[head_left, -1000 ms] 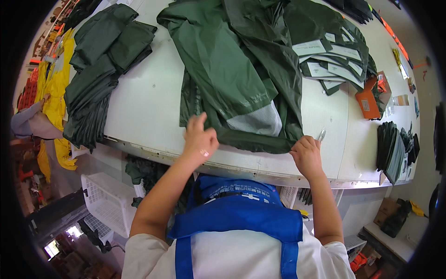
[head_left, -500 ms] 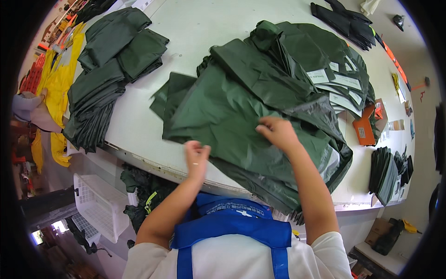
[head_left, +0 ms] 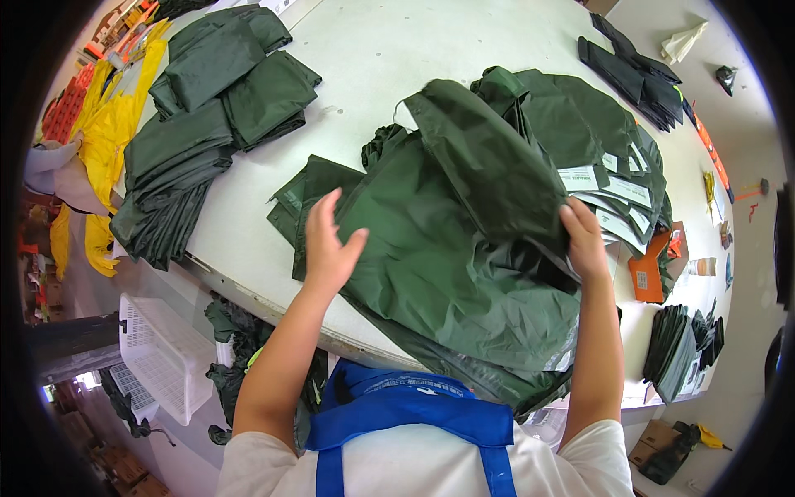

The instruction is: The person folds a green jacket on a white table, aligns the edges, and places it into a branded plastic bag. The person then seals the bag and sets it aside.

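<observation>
A dark green waterproof garment (head_left: 431, 273) lies spread and rumpled in front of me, its lower part hanging over the table's near edge. My right hand (head_left: 586, 242) pinches the end of the garment's sleeve (head_left: 489, 157), a long flap that is lifted off the rest. Over the garment's left side is my left hand (head_left: 333, 248), fingers apart and holding nothing; whether it touches the cloth I cannot tell. Behind the garment, to the right, lies a pile of green garments (head_left: 563, 116) with white labels (head_left: 617, 189).
Folded green garments (head_left: 186, 141) are stacked on the white table (head_left: 364, 50) at left. An orange box (head_left: 650, 269) and more dark green pieces (head_left: 669, 352) lie at right, black cloth (head_left: 633, 74) far right. Below left stands a white basket (head_left: 170, 356). Another person's sleeve (head_left: 62, 170) is near yellow cloth.
My right hand has moved right, taking hold of the sleeve and raising it. My left hand has moved up and its fingers have spread. The view has shifted slightly.
</observation>
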### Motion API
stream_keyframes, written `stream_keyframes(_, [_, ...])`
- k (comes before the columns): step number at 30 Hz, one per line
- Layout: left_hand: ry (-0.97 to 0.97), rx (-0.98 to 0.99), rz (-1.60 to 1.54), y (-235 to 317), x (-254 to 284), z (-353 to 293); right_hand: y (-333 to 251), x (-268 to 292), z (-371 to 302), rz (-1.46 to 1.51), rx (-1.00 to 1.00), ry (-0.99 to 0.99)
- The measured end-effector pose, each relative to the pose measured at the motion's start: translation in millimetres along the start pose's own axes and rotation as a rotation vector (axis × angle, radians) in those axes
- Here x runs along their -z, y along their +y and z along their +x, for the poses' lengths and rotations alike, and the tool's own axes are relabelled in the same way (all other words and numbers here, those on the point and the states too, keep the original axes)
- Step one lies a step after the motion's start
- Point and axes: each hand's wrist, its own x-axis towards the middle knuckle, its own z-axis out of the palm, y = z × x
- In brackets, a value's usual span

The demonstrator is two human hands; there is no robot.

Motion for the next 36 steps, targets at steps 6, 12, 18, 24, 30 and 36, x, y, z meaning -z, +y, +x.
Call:
stream_keyframes(6, [-0.522, 0.58, -1.437, 75.1, -47.9, 63.5, -22.9, 41.5, -45.2, 0.529, -0.062, -0.278])
stream_keyframes(12, [-0.271, 0.433, -1.088, 83.6, -48.1, 41.3, -44.3, 27.6, -57.9, -0.48, -0.378, -0.737])
stream_keyframes(18, [-0.223, 0.29, -0.793, 67.4, -34.5, -9.9, -126.0, -91.0, 6.3, -0.621, 0.583, -0.494])
stream_keyframes(24, [-0.46, 0.018, -0.522, 51.3, 18.9, -44.4, -138.8, -184.9, 31.2, -0.77, 0.469, -1.107])
stream_keyframes(30, [0.225, 0.098, 0.442, -34.7, 48.2, -67.8, -117.8, -178.0, 15.0, -0.651, 0.576, -0.928])
stream_keyframes(36, [-0.319, -0.028, 0.16, 30.0, 128.7, -34.5, -148.0, -139.4, -0.4, -0.329, 0.07, -0.915])
